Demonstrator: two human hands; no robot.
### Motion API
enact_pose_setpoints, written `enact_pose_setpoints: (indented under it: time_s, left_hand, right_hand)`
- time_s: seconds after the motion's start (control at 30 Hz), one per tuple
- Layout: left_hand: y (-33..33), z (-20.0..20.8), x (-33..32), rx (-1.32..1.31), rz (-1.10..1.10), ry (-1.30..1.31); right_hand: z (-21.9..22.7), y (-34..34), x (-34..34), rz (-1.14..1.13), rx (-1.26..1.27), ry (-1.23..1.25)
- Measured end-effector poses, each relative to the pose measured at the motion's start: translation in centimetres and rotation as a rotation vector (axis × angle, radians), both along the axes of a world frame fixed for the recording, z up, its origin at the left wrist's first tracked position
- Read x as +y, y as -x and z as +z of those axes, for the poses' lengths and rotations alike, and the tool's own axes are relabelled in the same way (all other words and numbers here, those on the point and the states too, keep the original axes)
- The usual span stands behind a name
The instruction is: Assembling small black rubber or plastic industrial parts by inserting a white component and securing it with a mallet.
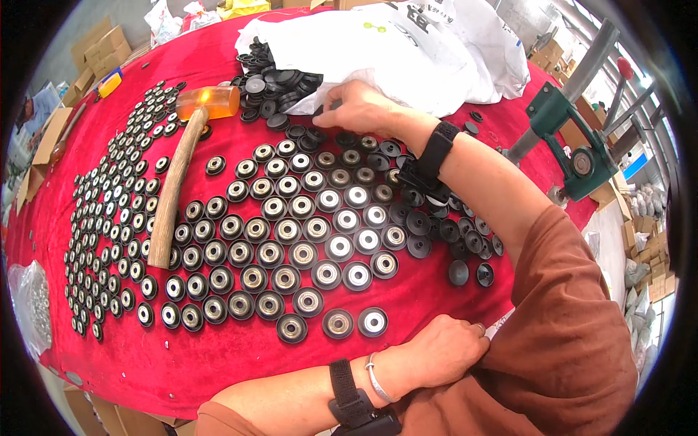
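Observation:
My right hand (pixel 360 105) reaches to the far middle of the table, fingers pinched around a dark piece that looks like a black plastic cap (pixel 318 111). Beside it a heap of black caps (pixel 291 83) spills from the mouth of a white sack (pixel 363 47). My left hand (pixel 447 349) rests at the near edge, next to my right sleeve, its fingers curled and partly hidden. Between the hands lie rows of black round parts with metal bearings (pixel 287 231) set in them. Loose black caps with upright stems (pixel 418 223) lie to their right.
A mallet with an amber head (pixel 207 104) and wooden handle (pixel 174 189) lies across the parts at left. More bearing parts (pixel 109 211) spread beyond it on the red cloth (pixel 240 356). A green press (pixel 571 142) stands at the right; a clear bag (pixel 30 305) sits far left.

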State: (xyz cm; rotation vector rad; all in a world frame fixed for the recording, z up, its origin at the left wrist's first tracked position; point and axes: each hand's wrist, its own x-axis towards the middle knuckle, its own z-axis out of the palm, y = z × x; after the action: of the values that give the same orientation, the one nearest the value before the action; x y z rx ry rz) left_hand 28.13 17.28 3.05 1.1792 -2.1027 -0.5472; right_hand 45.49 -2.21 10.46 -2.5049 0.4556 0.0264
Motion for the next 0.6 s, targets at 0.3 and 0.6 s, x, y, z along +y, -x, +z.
enact_pose_setpoints:
  time_s: [0.3, 0.6]
  left_hand:
    - [0.1, 0.0, -0.1, 0.018, -0.019, 0.007]
    - [0.1, 0.1, 0.0, 0.001, 0.023, 0.051]
  right_hand:
    - [-1.3, -0.6, -1.5, 0.34, 0.02, 0.365]
    - [4.3, 8.2, -4.1, 0.175, 0.416, 0.57]
